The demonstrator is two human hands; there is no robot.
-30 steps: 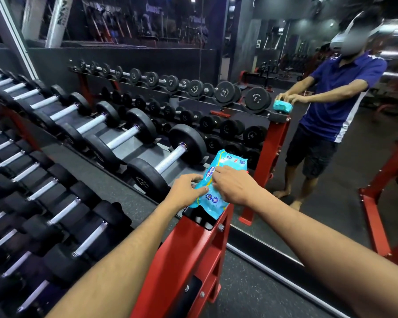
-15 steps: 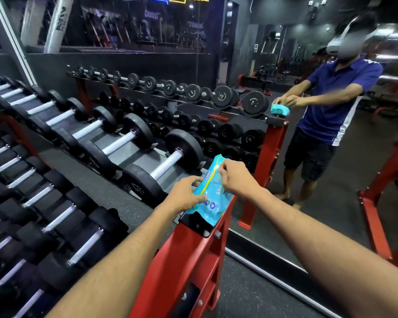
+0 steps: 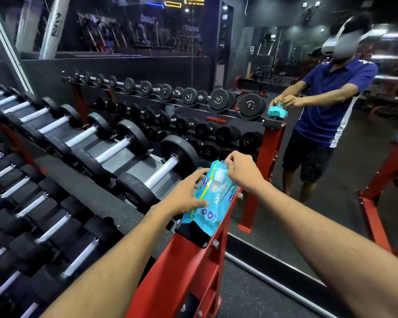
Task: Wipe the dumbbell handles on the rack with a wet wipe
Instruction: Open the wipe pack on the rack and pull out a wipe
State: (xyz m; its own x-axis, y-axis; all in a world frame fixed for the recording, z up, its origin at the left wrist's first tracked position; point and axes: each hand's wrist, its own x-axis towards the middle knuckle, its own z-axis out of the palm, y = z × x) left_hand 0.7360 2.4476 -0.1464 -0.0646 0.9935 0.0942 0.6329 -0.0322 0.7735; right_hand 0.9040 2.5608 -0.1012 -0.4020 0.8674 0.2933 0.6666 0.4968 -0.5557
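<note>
A light-blue pack of wet wipes [image 3: 213,200] lies on the top end of the red rack frame [image 3: 193,267]. My left hand [image 3: 184,195] holds the pack's left side, fingers spread over it. My right hand [image 3: 238,172] pinches at the pack's upper end, near its white flap. Dumbbells with black heads and silver handles fill the rack to the left; the nearest top-row handle [image 3: 162,172] is just left of the pack. No loose wipe shows.
A wall mirror [image 3: 308,214] stands right behind the rack end and reflects a person in a blue shirt and the dumbbell rows. Lower tiers of dumbbells [image 3: 44,226] run along the left. Dark rubber floor [image 3: 251,292] lies below on the right.
The pack has tipped flatter so its printed face shows. My right hand has shifted up to the pack's top end, and my left hand has spread wider over its side.
</note>
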